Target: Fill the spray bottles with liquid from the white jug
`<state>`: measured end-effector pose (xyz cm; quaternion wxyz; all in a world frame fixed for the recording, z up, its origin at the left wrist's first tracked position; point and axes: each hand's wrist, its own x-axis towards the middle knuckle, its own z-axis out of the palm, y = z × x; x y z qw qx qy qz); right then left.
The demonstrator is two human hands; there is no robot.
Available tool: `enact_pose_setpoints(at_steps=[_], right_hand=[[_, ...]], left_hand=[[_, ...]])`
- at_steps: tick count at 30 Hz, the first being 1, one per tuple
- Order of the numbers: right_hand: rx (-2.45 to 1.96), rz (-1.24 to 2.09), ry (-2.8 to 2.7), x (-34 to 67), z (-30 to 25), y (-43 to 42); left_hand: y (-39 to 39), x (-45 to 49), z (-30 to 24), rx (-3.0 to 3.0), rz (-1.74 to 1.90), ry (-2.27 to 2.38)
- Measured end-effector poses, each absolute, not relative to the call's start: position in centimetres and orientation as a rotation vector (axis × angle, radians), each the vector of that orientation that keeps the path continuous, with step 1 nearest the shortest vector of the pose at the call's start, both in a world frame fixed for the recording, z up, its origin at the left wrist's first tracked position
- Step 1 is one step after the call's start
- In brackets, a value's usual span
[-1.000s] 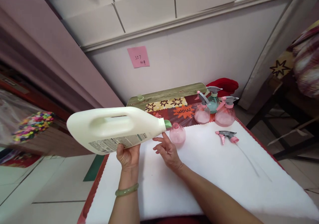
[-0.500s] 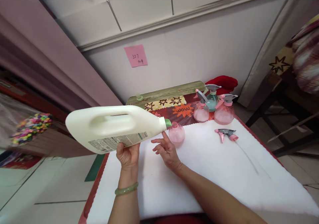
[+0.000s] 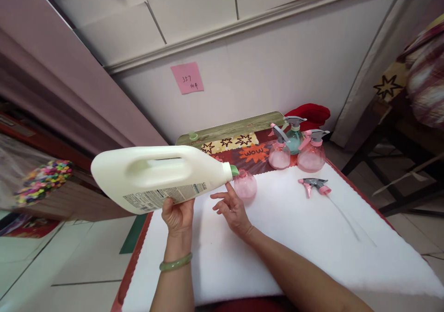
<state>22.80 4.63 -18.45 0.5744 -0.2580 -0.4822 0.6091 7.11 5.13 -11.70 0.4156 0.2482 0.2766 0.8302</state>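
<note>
My left hand (image 3: 178, 216) grips the underside of a big white jug (image 3: 156, 178) and holds it tipped on its side, with the green spout (image 3: 234, 170) right at the mouth of a round pink bottle (image 3: 245, 186) that has no spray head. My right hand (image 3: 231, 206) hovers just beside that bottle and under the jug's neck, fingers spread, forefinger touching the jug near the spout. A loose pink and grey spray head (image 3: 315, 185) with its long tube lies on the white cloth (image 3: 294, 247) to the right.
Three capped spray bottles, two pink (image 3: 311, 154) and one teal (image 3: 294, 136), stand at the back of the table by a red cloth (image 3: 308, 114). A green cap (image 3: 193, 136) sits on a wooden board (image 3: 232, 128). A pink note (image 3: 187, 77) hangs on the wall. Tiled floor lies left.
The view has shifted slightly; the jug, the pink bottle and both hands keep the same pose relative to each other.
</note>
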Motion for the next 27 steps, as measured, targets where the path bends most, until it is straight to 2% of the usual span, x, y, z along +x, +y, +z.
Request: enact_pose_setpoints(at_steps=[27], right_hand=[[-0.626,1.441,-1.108,22.82,-18.34,4.61]], left_hand=[[5.13,7.36,-11.01,0.634,2.086,0.731]])
